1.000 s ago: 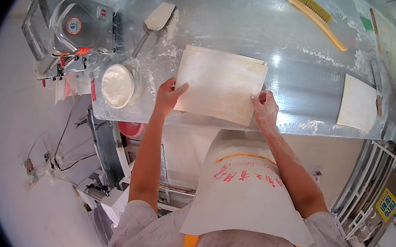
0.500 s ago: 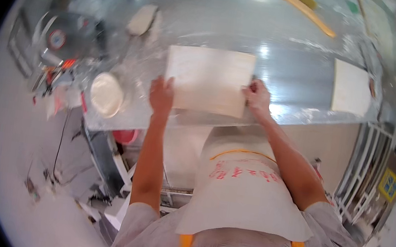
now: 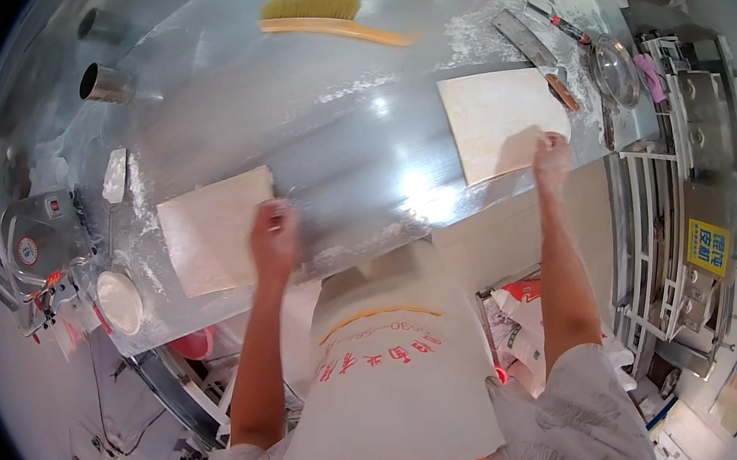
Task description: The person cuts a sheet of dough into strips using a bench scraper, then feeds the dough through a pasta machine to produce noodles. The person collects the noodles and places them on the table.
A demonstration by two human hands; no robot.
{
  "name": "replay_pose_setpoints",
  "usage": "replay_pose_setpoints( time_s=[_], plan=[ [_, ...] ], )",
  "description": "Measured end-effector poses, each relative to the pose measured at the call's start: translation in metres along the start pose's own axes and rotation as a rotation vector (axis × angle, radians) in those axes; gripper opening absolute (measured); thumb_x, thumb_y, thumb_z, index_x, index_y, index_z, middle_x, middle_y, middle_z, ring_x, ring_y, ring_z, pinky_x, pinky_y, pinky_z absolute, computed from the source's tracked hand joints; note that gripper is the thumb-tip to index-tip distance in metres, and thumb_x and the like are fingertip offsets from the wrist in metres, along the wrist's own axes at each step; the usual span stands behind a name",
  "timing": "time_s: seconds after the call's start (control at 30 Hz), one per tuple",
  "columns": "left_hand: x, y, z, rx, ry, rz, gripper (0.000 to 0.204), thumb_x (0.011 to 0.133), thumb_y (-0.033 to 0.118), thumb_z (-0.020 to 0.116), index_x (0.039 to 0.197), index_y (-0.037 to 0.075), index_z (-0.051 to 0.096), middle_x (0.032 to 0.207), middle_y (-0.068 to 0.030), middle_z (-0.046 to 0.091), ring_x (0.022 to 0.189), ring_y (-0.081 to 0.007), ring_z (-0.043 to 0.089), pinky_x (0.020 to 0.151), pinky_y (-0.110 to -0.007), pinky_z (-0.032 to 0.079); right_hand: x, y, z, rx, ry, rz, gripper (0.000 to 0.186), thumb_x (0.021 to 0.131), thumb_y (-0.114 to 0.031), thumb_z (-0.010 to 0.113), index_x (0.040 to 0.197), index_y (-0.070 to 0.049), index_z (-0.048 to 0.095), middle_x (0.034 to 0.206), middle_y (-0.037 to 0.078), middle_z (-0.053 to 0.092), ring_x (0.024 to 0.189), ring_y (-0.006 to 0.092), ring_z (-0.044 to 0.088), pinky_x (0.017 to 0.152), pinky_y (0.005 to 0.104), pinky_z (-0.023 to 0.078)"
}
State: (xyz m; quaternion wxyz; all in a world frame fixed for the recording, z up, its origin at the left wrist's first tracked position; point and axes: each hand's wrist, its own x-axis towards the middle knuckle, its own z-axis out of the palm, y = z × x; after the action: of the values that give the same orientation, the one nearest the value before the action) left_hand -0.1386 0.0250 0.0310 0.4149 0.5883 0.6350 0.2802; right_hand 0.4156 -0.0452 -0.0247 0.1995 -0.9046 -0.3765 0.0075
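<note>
Flour dusts the long metal surface (image 3: 308, 120), which runs aslant from lower left to upper right of the frame, bright with lamp glare near the middle. Two pale sheets of what looks like dough lie flat on it, well apart. One, the rectangular dough sheet (image 3: 210, 232), sits left of centre near the surface's front edge; the person's left hand (image 3: 275, 236) is at its right edge, fingers curled inward. That hand is smeared by motion, and from where I stand I can't tell whether its grip is clamped on anything. At upper right of the frame is the second dough sheet (image 3: 490, 120), its far right corner rounded. The right hand (image 3: 552, 156) is over its lower right edge, fingers bunched close; whether that grip pinches the dough, I can't tell either.

Just beyond this sheet lies a wooden-handled knife (image 3: 524, 38), and past it a clear round bowl (image 3: 618, 70). A bristle brush (image 3: 340, 20) with a wooden handle rests at upper centre. Over at left stand a metal cup (image 3: 108, 84), a floury scoop (image 3: 116, 176), a bowl of flour (image 3: 119, 301) and a grey metal machine (image 3: 42, 234).
</note>
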Motion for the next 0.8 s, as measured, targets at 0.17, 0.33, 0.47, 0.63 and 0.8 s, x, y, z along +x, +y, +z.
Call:
replay_pose_setpoints(
  time_s=[0.17,0.33,0.47,0.63,0.8],
  plan=[
    [0.019,0.036,0.209,-0.246,-0.302,0.028,0.02,0.092,0.012,0.072,0.11,0.002,0.067,0.093,-0.0017,0.067,0.083,-0.0085,0.061,0.073,-0.026,0.05,0.075,0.098,0.019,0.014,0.084,0.128,0.036,0.088,-0.029,0.074,0.112,-0.002,0.07,0.108,0.022,0.071,0.106,0.0379,0.068,0.093,0.0461,0.054],
    [0.029,0.118,0.3,-0.072,-0.181,-0.192,0.029,0.086,0.023,0.078,0.096,-0.002,0.067,0.083,-0.0051,0.068,0.079,-0.0121,0.061,0.072,-0.029,0.05,0.096,0.049,-0.021,0.289,-0.471,0.351,0.044,0.093,-0.031,0.073,0.122,0.002,0.066,0.109,0.015,0.074,0.096,0.0261,0.073,0.081,0.0396,0.056],
    [0.043,0.133,0.321,-0.191,-0.382,-0.383,0.033,0.087,0.031,0.077,0.083,0.0,0.065,0.066,-0.0105,0.063,0.065,-0.0269,0.063,0.063,-0.043,0.048,0.098,0.075,-0.025,0.732,-0.591,0.396,0.037,0.097,-0.024,0.07,0.126,-0.001,0.065,0.109,0.008,0.074,0.094,0.0174,0.072,0.079,0.0341,0.057],
    [0.038,0.142,0.303,-0.121,-0.202,-0.276,0.035,0.088,0.028,0.076,0.077,0.001,0.057,0.067,-0.0072,0.057,0.063,-0.0209,0.053,0.061,-0.04,0.043,0.089,0.032,-0.048,1.045,-0.845,0.466,0.031,0.097,-0.011,0.067,0.126,-0.002,0.064,0.111,0.007,0.072,0.098,0.0163,0.07,0.083,0.0323,0.059],
    [0.032,0.194,0.213,-0.231,-0.152,-0.184,0.034,0.085,0.016,0.076,0.072,0.003,0.047,0.066,0.0022,0.043,0.064,-0.0111,0.039,0.058,-0.033,0.036,0.053,0.019,-0.016,1.287,-1.04,0.599,0.042,0.088,-0.006,0.068,0.129,0.0,0.061,0.118,0.01,0.07,0.105,0.0206,0.07,0.091,0.0364,0.058]
  ],
)
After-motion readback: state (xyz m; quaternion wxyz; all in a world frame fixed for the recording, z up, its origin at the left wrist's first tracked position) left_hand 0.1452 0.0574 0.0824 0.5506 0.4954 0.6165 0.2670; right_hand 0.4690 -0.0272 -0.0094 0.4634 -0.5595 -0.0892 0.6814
